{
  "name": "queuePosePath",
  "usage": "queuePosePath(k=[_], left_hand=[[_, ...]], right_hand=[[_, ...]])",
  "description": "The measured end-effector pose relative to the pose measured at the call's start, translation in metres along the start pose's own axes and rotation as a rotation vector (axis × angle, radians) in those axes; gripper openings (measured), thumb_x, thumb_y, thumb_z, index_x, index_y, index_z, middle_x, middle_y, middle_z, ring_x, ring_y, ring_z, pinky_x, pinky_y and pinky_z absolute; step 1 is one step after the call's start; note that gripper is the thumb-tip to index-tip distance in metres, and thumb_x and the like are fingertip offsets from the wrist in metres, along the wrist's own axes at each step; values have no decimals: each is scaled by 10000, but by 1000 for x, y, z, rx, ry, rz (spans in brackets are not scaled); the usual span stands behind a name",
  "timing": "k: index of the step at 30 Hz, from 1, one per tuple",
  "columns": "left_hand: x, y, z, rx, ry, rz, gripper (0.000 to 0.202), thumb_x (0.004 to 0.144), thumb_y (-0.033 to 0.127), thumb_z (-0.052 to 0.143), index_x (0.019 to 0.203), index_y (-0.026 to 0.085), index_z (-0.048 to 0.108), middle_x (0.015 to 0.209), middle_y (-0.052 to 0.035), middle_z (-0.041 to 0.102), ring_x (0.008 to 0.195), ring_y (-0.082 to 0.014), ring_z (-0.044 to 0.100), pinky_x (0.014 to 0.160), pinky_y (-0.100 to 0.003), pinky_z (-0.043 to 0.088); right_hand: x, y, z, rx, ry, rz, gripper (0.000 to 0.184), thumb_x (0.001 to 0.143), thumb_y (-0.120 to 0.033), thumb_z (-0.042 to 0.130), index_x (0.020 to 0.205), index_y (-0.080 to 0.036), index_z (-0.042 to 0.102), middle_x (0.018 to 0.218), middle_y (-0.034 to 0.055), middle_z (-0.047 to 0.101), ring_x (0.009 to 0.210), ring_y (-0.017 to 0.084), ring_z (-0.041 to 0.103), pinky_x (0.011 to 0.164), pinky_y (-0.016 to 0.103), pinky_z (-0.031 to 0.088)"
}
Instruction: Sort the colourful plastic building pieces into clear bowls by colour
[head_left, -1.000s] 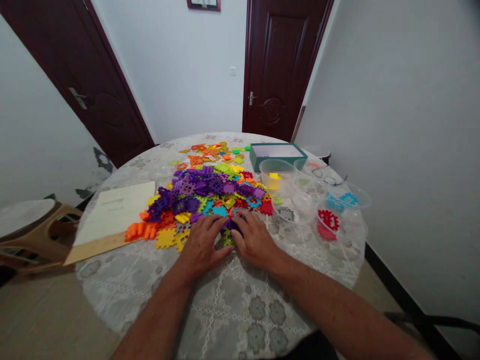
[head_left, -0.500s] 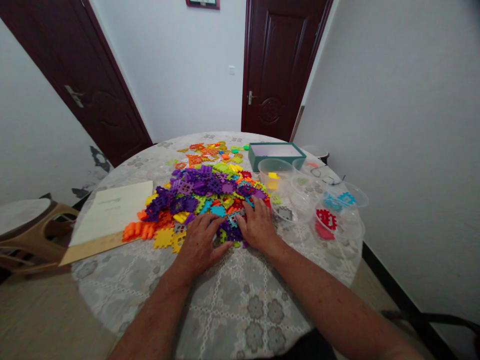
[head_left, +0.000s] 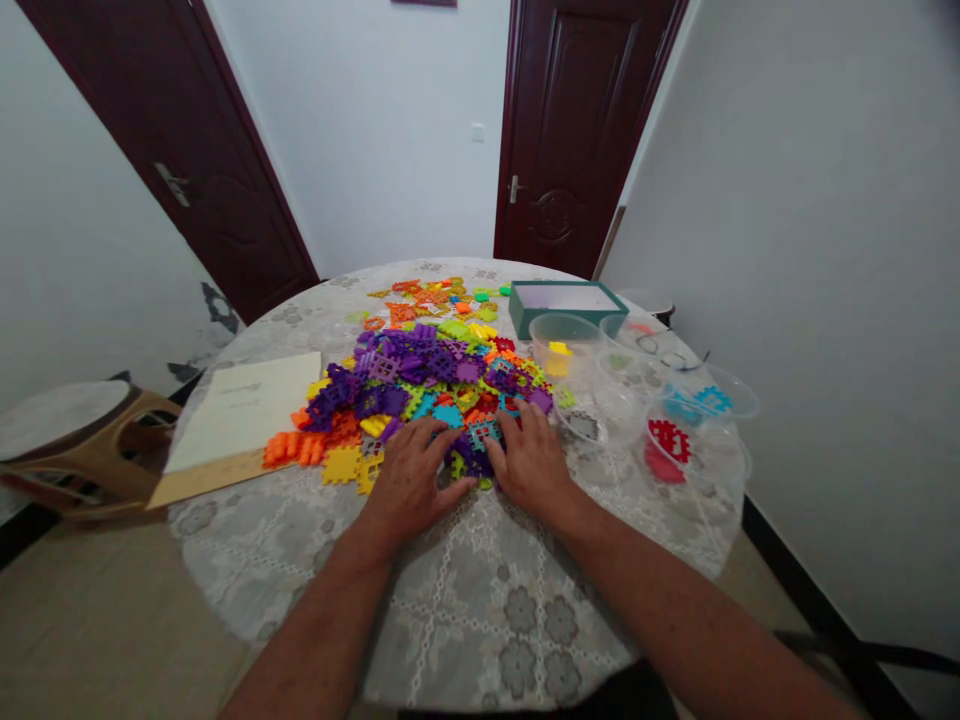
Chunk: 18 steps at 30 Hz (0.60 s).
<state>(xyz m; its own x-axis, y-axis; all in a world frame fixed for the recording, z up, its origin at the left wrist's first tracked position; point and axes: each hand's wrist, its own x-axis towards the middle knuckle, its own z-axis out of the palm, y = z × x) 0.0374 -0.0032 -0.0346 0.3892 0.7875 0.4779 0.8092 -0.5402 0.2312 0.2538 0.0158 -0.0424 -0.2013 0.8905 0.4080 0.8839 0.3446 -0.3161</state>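
My L hand (head_left: 415,472), thumb wide of fingers, at block pile's (head_left: 427,370) 6 o'clock; R hand (head_left: 531,458) at its 4, fingers bent, can't tell if gripping. Purple pcs (head_left: 474,462) btwn hands. Box (head_left: 525,318) at pile's 2, tubs (head_left: 585,350) approx 3.

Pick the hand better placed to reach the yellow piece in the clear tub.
Right hand, I'd judge: it is at the near right of the coloured pile, closer to the clear tub and its yellow piece. The left hand sits farther left.
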Motion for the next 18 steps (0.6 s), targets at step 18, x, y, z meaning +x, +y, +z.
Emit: queuePosePath(k=[18], left_hand=[[-5,4,2,-17,-24,-18,700,849,374,756,1472,210,483,1427,-157,609,1399,-355,499,1210,-558,368]], right_hand=[[6,7,-4,1063,-304,24,490,889,-188,567,1374,-232,620,1275,101,728,1173,230,711,988,422,594]])
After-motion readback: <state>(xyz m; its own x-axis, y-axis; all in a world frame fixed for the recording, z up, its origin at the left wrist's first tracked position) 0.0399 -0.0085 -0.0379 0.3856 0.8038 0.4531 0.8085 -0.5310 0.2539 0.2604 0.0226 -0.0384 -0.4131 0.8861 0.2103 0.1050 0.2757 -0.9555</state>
